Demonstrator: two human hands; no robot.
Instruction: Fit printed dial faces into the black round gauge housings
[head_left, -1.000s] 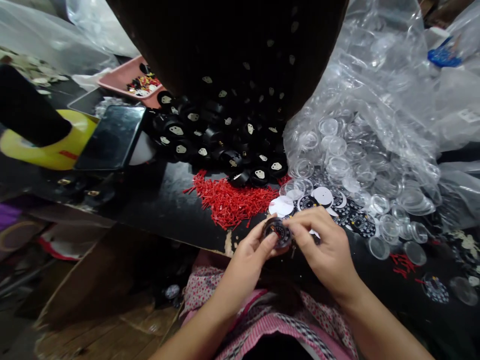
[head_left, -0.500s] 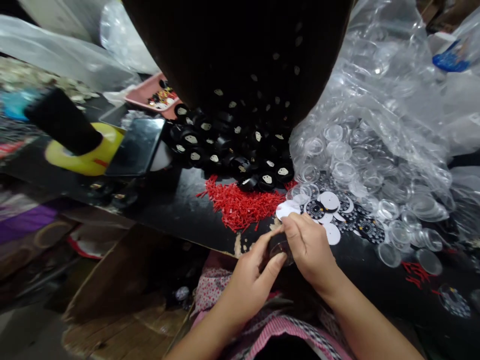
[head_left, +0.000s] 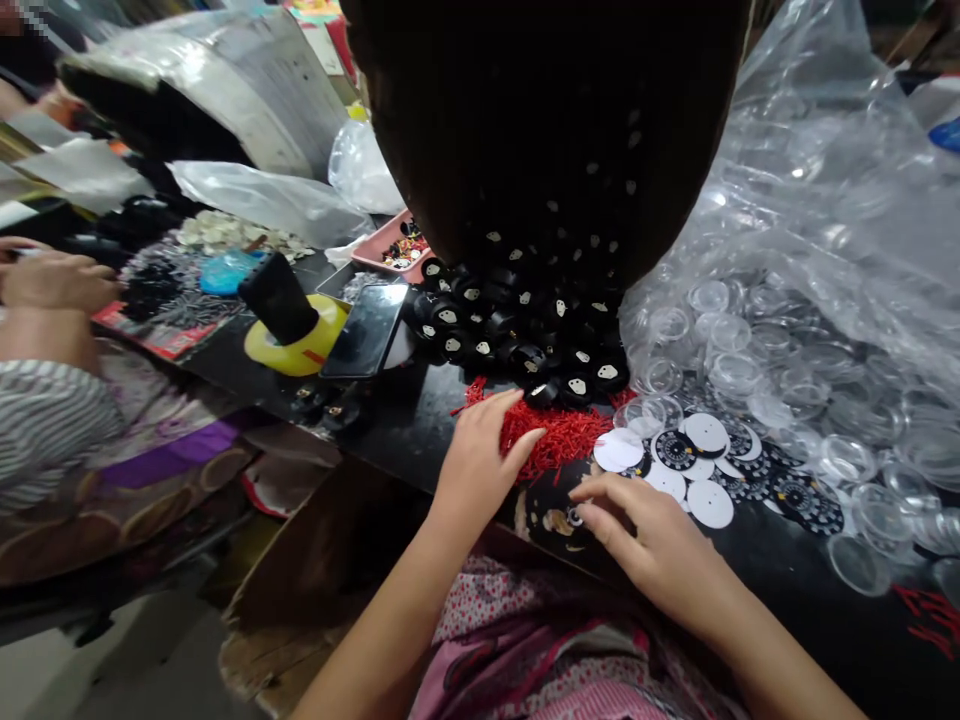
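Note:
My left hand (head_left: 484, 450) reaches over a pile of small red plastic pins (head_left: 555, 440), thumb apart from the fingers, with nothing seen in it. Just beyond its fingertips lies a heap of black round cases (head_left: 517, 325) with pale oval labels. My right hand (head_left: 645, 520) hovers near the table's front edge, fingers curved and thumb apart, also holding nothing visible. A small shiny round piece (head_left: 574, 517) lies by its thumb, too small to name. Beyond that hand are printed dial discs (head_left: 675, 450), black or white side up.
Clear round covers (head_left: 739, 370) spill from a plastic bag (head_left: 810, 210) on the right. A phone (head_left: 366, 330) leans by a yellow tape roll (head_left: 330, 318) and a pink tray (head_left: 390, 240) at left. A cardboard box (head_left: 285, 590) is below the edge. A co-worker's hand (head_left: 60, 280) is far left.
My hands have parted, and the round clear-covered piece between them is gone from view. My left hand has moved forward over the red pins. The view has swung left, showing the co-worker.

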